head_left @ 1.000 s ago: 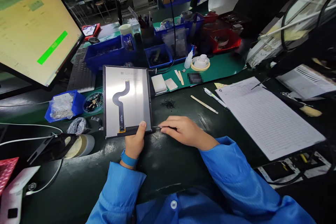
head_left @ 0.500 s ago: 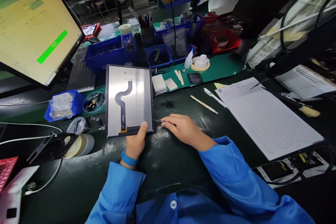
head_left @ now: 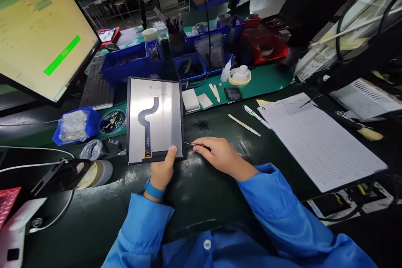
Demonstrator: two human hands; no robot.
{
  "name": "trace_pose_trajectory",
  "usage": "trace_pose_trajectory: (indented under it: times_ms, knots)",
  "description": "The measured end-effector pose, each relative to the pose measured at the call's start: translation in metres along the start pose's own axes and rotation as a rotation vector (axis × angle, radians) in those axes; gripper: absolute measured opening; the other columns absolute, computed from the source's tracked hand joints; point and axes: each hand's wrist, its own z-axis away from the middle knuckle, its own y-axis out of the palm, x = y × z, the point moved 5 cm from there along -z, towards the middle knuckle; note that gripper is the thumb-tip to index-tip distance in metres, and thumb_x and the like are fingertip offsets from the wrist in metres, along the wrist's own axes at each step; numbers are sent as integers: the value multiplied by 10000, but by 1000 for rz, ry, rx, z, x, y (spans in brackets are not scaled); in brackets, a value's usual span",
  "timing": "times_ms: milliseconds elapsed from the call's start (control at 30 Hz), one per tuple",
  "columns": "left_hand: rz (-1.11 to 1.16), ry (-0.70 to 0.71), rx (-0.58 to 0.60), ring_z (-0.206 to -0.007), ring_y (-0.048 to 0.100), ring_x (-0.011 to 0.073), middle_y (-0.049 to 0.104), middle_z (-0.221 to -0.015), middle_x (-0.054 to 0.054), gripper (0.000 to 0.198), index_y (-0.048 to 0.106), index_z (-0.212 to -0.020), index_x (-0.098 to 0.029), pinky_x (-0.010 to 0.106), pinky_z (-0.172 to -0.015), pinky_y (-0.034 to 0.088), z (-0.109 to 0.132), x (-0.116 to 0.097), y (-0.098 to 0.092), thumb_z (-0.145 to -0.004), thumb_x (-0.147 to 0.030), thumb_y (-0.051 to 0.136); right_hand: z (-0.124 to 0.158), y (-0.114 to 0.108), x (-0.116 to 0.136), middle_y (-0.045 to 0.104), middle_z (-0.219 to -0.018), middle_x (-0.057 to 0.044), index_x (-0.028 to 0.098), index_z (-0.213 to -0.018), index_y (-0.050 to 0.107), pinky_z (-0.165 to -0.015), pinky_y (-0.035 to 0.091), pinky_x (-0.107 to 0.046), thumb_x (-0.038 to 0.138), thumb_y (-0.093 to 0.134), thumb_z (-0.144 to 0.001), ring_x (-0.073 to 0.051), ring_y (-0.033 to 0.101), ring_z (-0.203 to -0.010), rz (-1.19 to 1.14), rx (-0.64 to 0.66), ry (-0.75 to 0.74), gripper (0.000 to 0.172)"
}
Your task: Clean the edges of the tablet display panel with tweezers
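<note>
A flat silver display panel (head_left: 166, 109) with a black curved flex cable (head_left: 147, 127) lies face down on the dark bench. My left hand (head_left: 161, 171) grips its near edge, thumb on top. My right hand (head_left: 216, 154) rests on the bench just right of the panel, fingers closed on thin metal tweezers (head_left: 189, 144) whose tip points at the panel's lower right corner.
A monitor (head_left: 37, 29) with a green bar stands at left, a keyboard (head_left: 96, 88) behind the panel. Blue bins (head_left: 128, 60), a glue bottle (head_left: 225, 72), a paper form (head_left: 317, 138), a pen (head_left: 257, 117) and a tape roll (head_left: 94, 172) lie around.
The panel's near end has lifted and shifted slightly right and away in my left hand. My right hand with the tweezers has moved a little up along the panel's right edge.
</note>
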Motion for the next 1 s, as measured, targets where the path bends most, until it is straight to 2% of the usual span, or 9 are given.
trace_pose_trajectory:
  times_ms: [100,200,333,433,533,600,700,867,1000]
  knots:
    - [14,-12,-4,-1201,662,274,730,-1200,130,594,667,-1301,-151,436,-1168,446,0,0,0,-862,-550,699,0,2,-3,771,-859,4,252,-1070,736,-695,537,-261,258,725,-916,-167,719,-766,-51,6,54,155]
    - [24,-26,-5,-1192,666,273,730,-1202,126,596,667,-1300,-157,430,-1152,464,0,-1,0,-859,-556,699,-1,1,1,781,-938,-18,244,-1015,751,-768,547,-278,239,676,-951,-178,723,-848,-39,8,-28,99]
    - [22,-22,1,-1195,666,273,735,-1184,128,577,677,-1283,-151,434,-1158,459,0,-2,0,-868,-552,690,-1,0,4,777,-976,-44,239,-1054,769,-826,547,-305,252,609,-996,-200,722,-908,27,-4,-78,171]
    - [10,-13,1,-1182,674,276,739,-1171,133,588,686,-1268,-145,443,-1163,453,0,-2,0,-862,-571,688,0,1,-1,775,-918,-21,239,-1105,745,-750,545,-279,267,681,-955,-177,720,-813,-5,-18,-7,166]
    - [1,-7,3,-1172,679,278,741,-1168,135,595,688,-1264,-147,447,-1162,454,0,-3,1,-863,-587,682,1,1,-2,753,-827,11,239,-1027,738,-683,528,-254,253,740,-907,-152,695,-719,-50,-30,17,122]
    - [5,-5,2,-1192,670,276,739,-1175,135,592,683,-1272,-149,437,-1160,458,-1,-3,1,-868,-583,679,0,1,1,759,-873,-8,234,-973,746,-730,531,-266,237,699,-935,-164,705,-785,-31,-22,-35,61]
    - [11,-2,-2,-1232,648,272,730,-1199,135,583,680,-1279,-152,419,-1168,449,-1,-3,1,-871,-569,683,0,0,5,770,-953,-37,232,-1000,764,-803,533,-292,239,625,-984,-190,717,-882,13,-8,-73,140]
    - [-4,1,7,-1223,652,284,725,-1211,144,592,680,-1280,-145,446,-1166,447,-1,-1,0,-872,-575,678,1,1,-2,757,-837,5,232,-1039,738,-691,522,-254,238,738,-907,-162,708,-748,-53,-21,29,132]
    - [-10,2,10,-1215,656,277,734,-1188,136,580,677,-1280,-142,440,-1148,464,-1,-1,0,-879,-562,673,1,1,2,761,-898,-14,226,-956,738,-733,515,-263,220,692,-943,-169,706,-819,-17,-17,-54,48]
